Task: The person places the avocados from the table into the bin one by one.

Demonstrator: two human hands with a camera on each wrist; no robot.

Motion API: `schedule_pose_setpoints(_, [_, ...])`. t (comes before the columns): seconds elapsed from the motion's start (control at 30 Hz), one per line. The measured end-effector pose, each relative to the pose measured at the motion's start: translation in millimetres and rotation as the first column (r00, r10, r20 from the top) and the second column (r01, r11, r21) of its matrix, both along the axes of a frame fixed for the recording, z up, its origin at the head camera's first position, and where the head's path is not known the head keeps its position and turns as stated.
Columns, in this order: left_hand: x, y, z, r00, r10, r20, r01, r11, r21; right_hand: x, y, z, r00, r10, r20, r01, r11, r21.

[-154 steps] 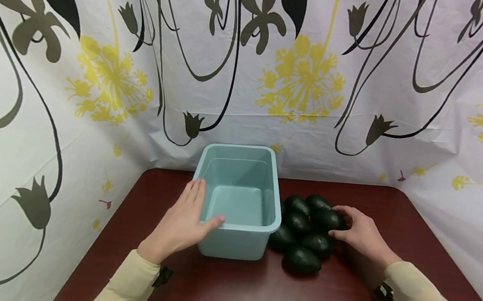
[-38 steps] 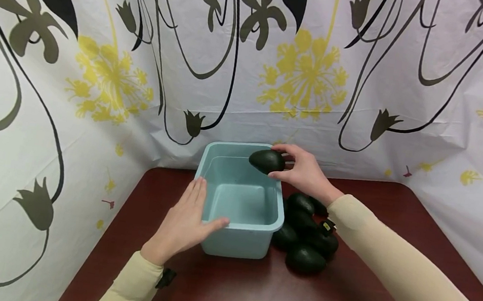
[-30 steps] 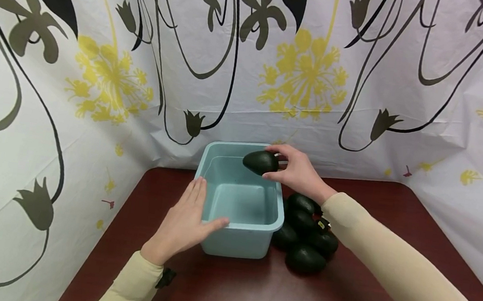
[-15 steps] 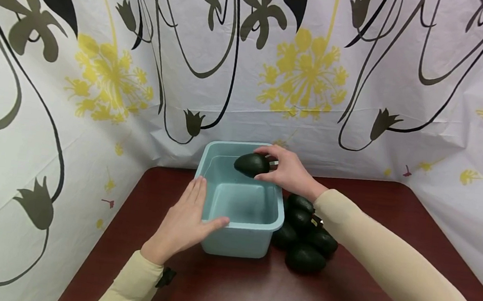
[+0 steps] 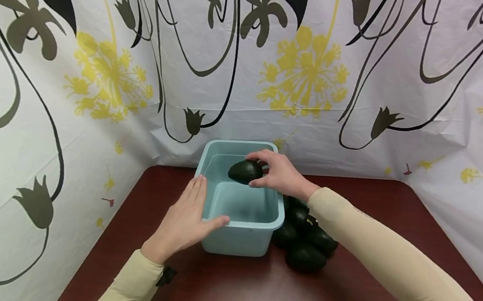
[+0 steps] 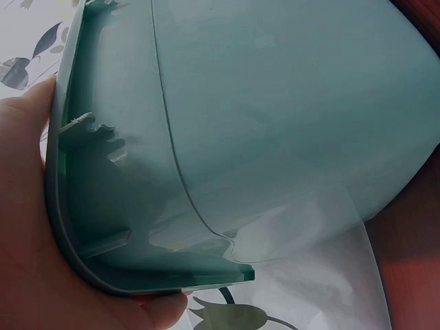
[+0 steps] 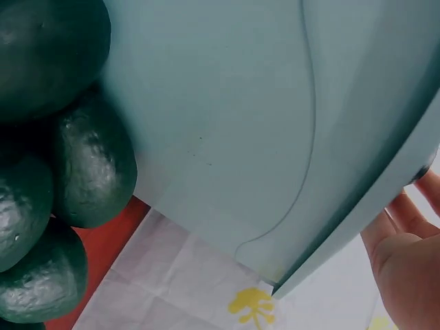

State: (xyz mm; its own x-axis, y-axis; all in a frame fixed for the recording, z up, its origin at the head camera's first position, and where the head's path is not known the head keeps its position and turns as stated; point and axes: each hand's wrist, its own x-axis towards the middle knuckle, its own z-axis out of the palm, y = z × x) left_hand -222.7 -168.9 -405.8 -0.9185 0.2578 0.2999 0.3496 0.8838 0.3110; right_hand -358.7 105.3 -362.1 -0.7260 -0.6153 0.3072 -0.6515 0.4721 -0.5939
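Note:
A dark green avocado (image 5: 245, 171) is pinched between the thumb and fingers of my right hand (image 5: 281, 175), over the inside of a light blue plastic bin (image 5: 236, 240). My left hand (image 5: 184, 218) rests with straight fingers along the bin's left rim and near corner, its thumb on the front edge. The left wrist view shows that hand (image 6: 41, 227) at the rim, seen from outside the bin wall (image 6: 275, 124). In the right wrist view my right hand (image 7: 412, 261) reaches past the rim, and the avocado is hidden behind the wall.
Several more avocados (image 5: 306, 257) lie piled against the bin's right side, partly under my right forearm. The dark red table (image 5: 229, 293) ends at a white floral cloth (image 5: 314, 144) hanging behind and at the sides.
My right hand picked an avocado from the pile and carried it left over the bin. In the last second it has moved further left and lower. My left hand stays at the rim.

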Motion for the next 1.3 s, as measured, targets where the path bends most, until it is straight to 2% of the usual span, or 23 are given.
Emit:
schedule_pose_setpoints(0.5, [-0.8, 0.6, -1.1, 1.000, 0.004, 0.002, -0.004, 1.000, -0.002, -2.8, -10.5, -4.1, 0.997, 0.019, -0.072, -0.010, 0.992, 0.129])
schedule_pose_setpoints(1.0, [0.1, 0.3, -0.7, 1.000, 0.001, 0.003, -0.001, 1.000, -0.005, -6.3, -21.7, -4.6, 0.996, 0.060, -0.066, -0.043, 0.971, 0.236])
schedule_pose_setpoints(1.3, [0.6, 0.9, 0.4, 1.000, 0.004, -0.002, -0.004, 1.000, -0.010, -9.5, -24.6, -6.8, 0.992, 0.087, -0.094, -0.056, 0.954, 0.294])
